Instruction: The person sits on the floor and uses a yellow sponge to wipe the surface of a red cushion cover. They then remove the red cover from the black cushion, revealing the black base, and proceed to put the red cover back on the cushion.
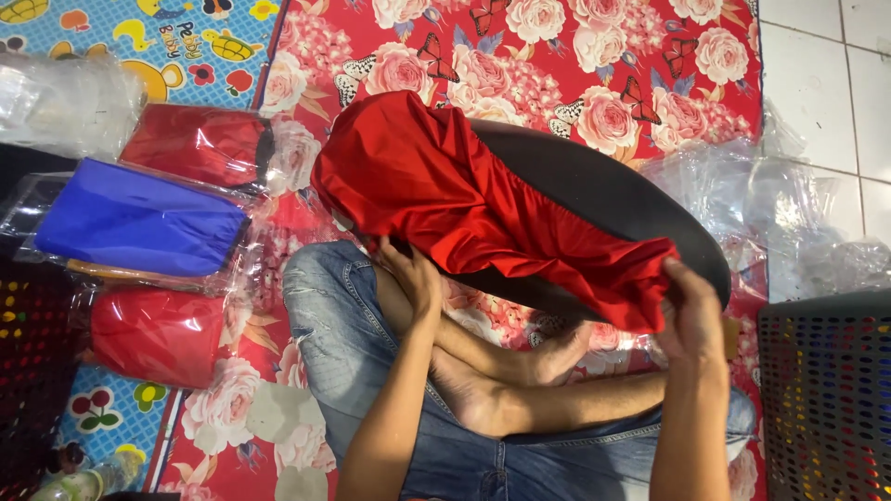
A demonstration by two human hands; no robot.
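A shiny red cloth lies draped over a black oval board that rests across my crossed legs. My left hand grips the near edge of the cloth at its left part, fingers curled under it. At the right end of the cloth, my right hand pinches the hem by the board's edge. I sit on a red rose-patterned mat, wearing jeans, feet bare.
To the left lie clear bags with folded cloth inside: a red one, a blue one, another red one. Empty clear plastic bags pile at the right. A dark perforated basket stands at the lower right, another one at the left edge.
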